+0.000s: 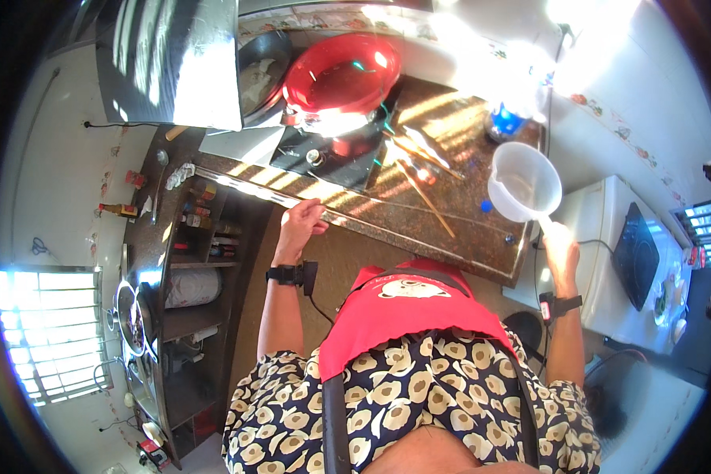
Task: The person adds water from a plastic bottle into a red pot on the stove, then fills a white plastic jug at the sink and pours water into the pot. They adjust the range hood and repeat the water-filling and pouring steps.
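Observation:
My right hand (560, 252) grips the handle of a translucent white plastic dipper (525, 181), held up by the right end of the dark stone countertop (474, 246). The dipper's mouth faces me, and nothing shows inside it. By the counter's front edge, my left hand (299, 231) hovers with fingers loosely bent and nothing visible in it. A large red plastic basin (338, 71) rests over a black glass gas hob (332, 160). Wooden chopsticks (425, 198) lie to the right of the hob, and a small blue cap (486, 206) sits close to the dipper.
Beside the basin stands a dark wok (263, 74), partly behind a shiny hood panel (169, 65). A container with blue (508, 120) is at the back right. An induction cooker (637, 255) sits on a white appliance at right. Open shelves (192, 323) and a pot (133, 320) are left.

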`<state>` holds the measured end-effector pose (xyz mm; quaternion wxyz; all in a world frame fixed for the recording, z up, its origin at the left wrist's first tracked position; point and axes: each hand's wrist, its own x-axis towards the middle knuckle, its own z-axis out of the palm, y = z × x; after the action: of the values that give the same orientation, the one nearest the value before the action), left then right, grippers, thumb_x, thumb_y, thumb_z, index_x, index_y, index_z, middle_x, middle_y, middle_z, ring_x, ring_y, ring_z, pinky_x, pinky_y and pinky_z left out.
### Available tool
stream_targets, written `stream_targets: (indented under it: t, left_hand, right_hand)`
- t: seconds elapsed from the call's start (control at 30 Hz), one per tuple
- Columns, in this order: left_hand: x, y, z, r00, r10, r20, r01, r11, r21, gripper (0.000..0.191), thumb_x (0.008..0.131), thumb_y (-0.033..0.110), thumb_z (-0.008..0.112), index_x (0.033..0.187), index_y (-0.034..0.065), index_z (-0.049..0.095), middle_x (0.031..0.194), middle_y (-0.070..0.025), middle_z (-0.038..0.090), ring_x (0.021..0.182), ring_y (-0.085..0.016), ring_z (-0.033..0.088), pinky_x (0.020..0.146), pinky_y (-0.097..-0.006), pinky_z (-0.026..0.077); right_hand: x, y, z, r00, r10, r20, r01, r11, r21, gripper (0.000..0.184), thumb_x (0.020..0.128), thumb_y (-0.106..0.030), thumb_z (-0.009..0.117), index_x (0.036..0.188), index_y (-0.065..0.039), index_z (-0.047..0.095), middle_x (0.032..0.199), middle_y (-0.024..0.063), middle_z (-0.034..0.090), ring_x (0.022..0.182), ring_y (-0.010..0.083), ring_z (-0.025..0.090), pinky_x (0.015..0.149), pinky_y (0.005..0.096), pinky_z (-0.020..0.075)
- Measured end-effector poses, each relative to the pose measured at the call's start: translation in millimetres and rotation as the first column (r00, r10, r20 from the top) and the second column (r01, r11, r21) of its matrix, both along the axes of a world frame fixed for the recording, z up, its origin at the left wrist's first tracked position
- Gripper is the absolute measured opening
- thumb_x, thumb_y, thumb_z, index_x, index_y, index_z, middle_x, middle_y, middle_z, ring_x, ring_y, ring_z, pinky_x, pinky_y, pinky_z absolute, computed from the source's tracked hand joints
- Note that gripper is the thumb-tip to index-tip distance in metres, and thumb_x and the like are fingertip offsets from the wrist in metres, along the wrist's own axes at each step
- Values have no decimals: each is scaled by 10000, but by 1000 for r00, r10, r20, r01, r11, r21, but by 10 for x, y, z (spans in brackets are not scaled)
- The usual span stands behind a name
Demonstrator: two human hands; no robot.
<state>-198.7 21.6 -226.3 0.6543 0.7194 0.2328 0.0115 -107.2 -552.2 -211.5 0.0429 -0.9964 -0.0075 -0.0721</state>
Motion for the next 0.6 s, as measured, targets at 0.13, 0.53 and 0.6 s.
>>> stream_targets:
  t: [0.13,0.53,0.6]
  left_hand:
    - [566,-221,207,983,-164,77,158,984,79,429,986,198,661,1316,-68,598,1038,-129,719,733,-137,704,614,-262,579]
    - [2012,-974,124,982,56,182,-25,986,-167,515,946,211,725,1303,-91,510,1099,-124,638,775,-143,670,620,-284,571]
    - [2166,-1009,108,984,98,150,-61,971,-232,596,956,205,716,1379,-126,459,1119,-144,656,737,-137,678,586,-257,567]
  right_hand:
    - [63,28,-96,1000,-18,-6,19,960,281,222,865,-123,622,1068,-56,685,949,167,689,880,399,667,797,469,553]
    - [173,-169,-513,966,95,-239,20,900,435,532,759,-167,749,1244,-6,600,1017,272,711,979,445,694,869,496,544]
    - [182,-179,-494,959,111,-259,19,890,455,537,759,-188,758,1238,-7,598,1008,267,712,977,454,687,864,503,539]
